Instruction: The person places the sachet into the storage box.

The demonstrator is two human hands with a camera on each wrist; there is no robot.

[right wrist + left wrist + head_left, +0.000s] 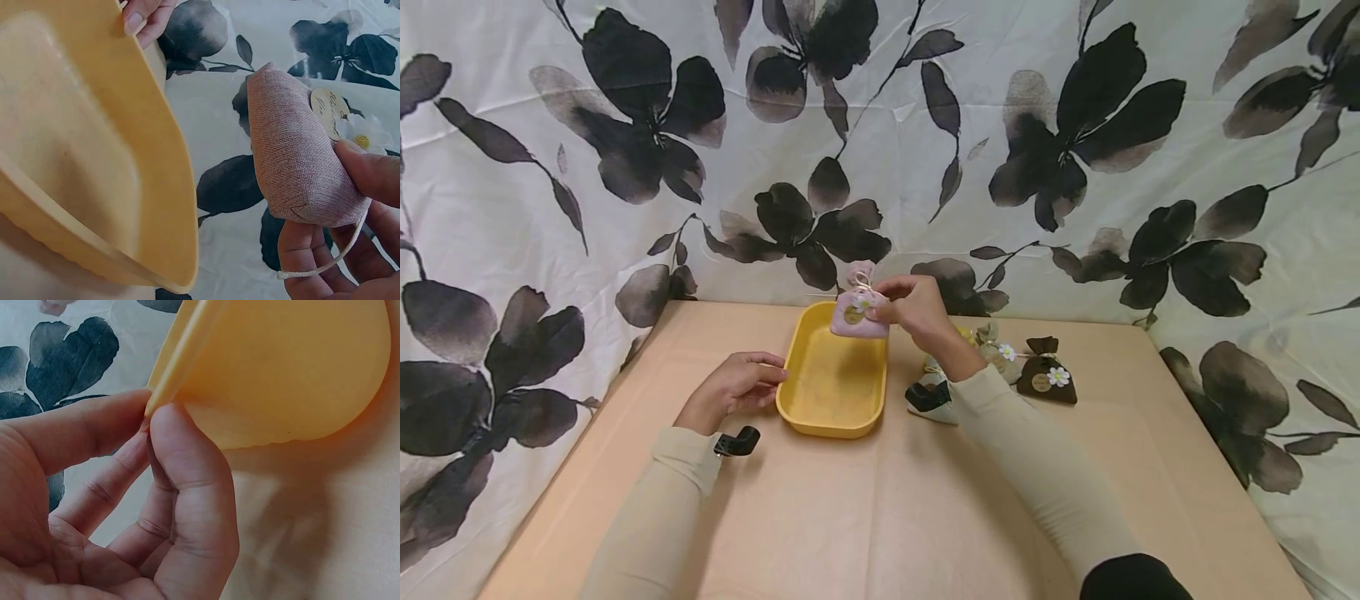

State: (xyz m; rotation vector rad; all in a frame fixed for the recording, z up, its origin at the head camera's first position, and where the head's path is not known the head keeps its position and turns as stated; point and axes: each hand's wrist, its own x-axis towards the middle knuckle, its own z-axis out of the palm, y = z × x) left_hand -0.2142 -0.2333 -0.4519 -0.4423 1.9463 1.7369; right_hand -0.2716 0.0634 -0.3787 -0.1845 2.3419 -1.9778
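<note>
A pink cloth sachet [859, 315] with a drawstring neck, a white flower and a round label is pinched in my right hand [917, 312], up over the far right part of a yellow tray [831, 429]. The right wrist view shows the sachet [300, 150] between thumb and fingers, its cord [331, 262] hanging loose. My left hand [741, 387] pinches the tray's left rim between thumb and index finger, seen closely in the left wrist view at the rim [178, 362]. The tray's floor carries only shadow.
Right of the tray lie a dark brown sachet [1051, 375] with a white flower, a beige-green sachet [996, 354] and a white sachet [936, 407], partly hidden by my right arm. A floral cloth [925, 167] hangs behind the table [820, 517].
</note>
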